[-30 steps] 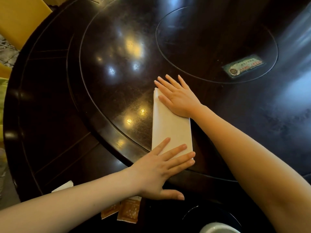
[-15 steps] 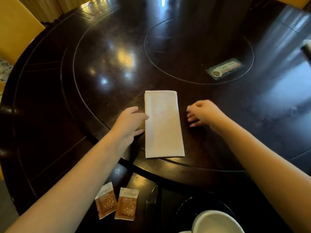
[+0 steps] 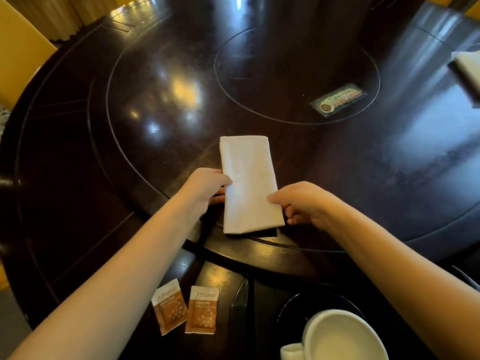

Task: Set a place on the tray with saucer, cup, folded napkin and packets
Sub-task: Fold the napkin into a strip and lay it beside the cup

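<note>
The left hand (image 3: pixel 205 184) and right hand (image 3: pixel 302 201) pinch opposite long edges of the folded white napkin (image 3: pixel 248 184), its near end lifted off the dark bench (image 3: pixel 91 157). Nearer lie two brown packets (image 3: pixel 185 309) and a white cup (image 3: pixel 342 336) on a dark saucer (image 3: pixel 293 305).

A folded white napkin (image 3: pixel 248 185) is seen lying lengthwise on the dark, glossy round bench (image 3: pixel 109 141). Its left edge is gripped by the left hand (image 3: pixel 207 184), thumb on top, while its right edge is pinched by the right hand (image 3: pixel 301 201); the near end appears slightly raised. Two brown-and-white packets (image 3: pixel 185 309) are laid side by side nearer the person, apart from the napkin. A white cup (image 3: pixel 342 336) is set on a dark saucer (image 3: pixel 293 305) at the lower right. A small printed card (image 3: pixel 337 100) is seen farther off.
</note>
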Available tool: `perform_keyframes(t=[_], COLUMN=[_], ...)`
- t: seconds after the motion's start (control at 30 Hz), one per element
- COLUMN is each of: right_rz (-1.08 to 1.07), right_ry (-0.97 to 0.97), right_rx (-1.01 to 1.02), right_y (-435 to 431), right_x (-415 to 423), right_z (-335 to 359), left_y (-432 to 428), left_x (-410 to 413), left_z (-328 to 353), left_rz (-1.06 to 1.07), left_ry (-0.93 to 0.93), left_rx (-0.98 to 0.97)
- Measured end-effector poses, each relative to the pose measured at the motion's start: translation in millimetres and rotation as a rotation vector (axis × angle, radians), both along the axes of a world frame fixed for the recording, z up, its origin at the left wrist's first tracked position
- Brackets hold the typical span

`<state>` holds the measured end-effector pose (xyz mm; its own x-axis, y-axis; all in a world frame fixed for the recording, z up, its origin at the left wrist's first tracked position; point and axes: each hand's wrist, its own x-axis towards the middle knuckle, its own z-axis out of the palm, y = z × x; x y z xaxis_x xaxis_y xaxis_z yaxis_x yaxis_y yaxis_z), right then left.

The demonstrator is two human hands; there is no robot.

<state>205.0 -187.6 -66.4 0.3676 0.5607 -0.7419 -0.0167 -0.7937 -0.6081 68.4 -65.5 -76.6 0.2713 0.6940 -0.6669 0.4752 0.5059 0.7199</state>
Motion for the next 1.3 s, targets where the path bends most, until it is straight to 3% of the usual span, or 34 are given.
perform_keyframes(t=[0.13, 0.27, 0.33, 0.47, 0.57, 0.63, 0.93, 1.3], right_rz=[0.005, -0.278, -0.408, -0.559, -0.563, -0.558, -0.474, -1.084], right_ry=[0.16, 0.39, 0.463, 0.543, 0.547, 0.546, 0.281, 0.262], right_rx=[0.165, 0.319, 0.392, 0.509, 0.536, 0.561, 0.54, 0.574], right_y=[-8.8, -19.7, -26.5, -43.6, -65.4, -86.9, -240.1, -389.6], right_x=[-10.9, -26.0, -28.3, -20.6, -15.0, -10.8, 9.3, -17.1], right_z=[1.4, 1.3, 3.2, 13.3, 17.4, 18.5, 10.1, -9.1], left_y=[0.4, -11.1, -18.4, -30.5, -43.9, -55.9, -137.8, -253.0], left_x=[-0.2, -0.6, -1.1, 4.8, 14.9, 24.3, 80.0, 121.7], left_z=[-4.6, -6.4, -9.1, -7.4, -4.6, -1.9, -3.0, -0.4], left_rz=[-0.12, -0.156, -0.065, 0.209, 0.248, 0.221, 0.015, -0.229], left_ry=[0.006, -0.08, -0.174, -0.525, -0.741, -0.831, -0.832, -0.55], left_rx=[0.082, 0.208, 0.223, -0.193, -0.477, -0.567, -0.51, -0.419])
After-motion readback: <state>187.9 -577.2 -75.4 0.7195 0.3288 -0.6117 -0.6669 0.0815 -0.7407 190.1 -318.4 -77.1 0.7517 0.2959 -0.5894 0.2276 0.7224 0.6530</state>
